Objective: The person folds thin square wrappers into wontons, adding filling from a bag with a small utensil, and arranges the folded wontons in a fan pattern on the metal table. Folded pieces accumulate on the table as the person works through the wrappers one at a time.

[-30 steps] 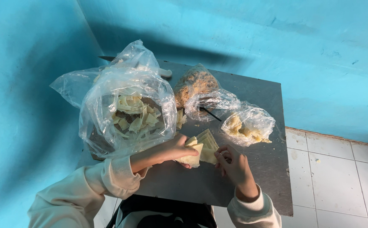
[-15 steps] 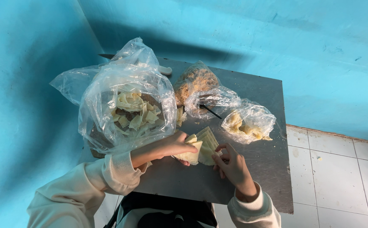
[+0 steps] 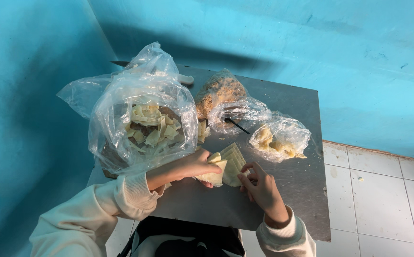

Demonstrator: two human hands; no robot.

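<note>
Head view, left hand: The left hand [image 3: 195,165] lay on the surface [image 3: 292,181] with its fingers closed over the near-left end of the stack of pale wrappers [image 3: 228,165], gripping the topmost folded piece.
Head view, right hand: The right hand [image 3: 261,187] was beside the stack's right edge, fingers curled, the fingertips [image 3: 246,170] pinching that edge; it gripped the wrappers lightly.
Head view, stack of pale wrappers: Thin, cream-coloured squares fanned out in a small pile, lying on the surface between the two hands and touching both.
Head view, large clear bag: The large clear bag [image 3: 140,114] stood just beyond the left hand, open at the top, holding loose cream-coloured pieces [image 3: 152,126] like those in the stack.
Head view, bag of brown crumbs: A bag of brown crumbs [image 3: 219,93] lay farther away than the stack, well beyond both hands, beside the large bag.
Head view, small clear bag: A small clear bag [image 3: 280,138] with yellowish lumps rested beyond the right hand, near but apart from it.
Head view, dark stick: A thin dark stick [image 3: 237,125] lay between the crumb bag and the small bag.
Head view, sleeves: Cream sleeves [image 3: 121,200] covered both forearms to the wrist.
Head view, surroundings: A grey metal surface stood against turquoise walls [image 3: 311,57], with white floor tiles [image 3: 383,204] to the right of the right hand.
</note>
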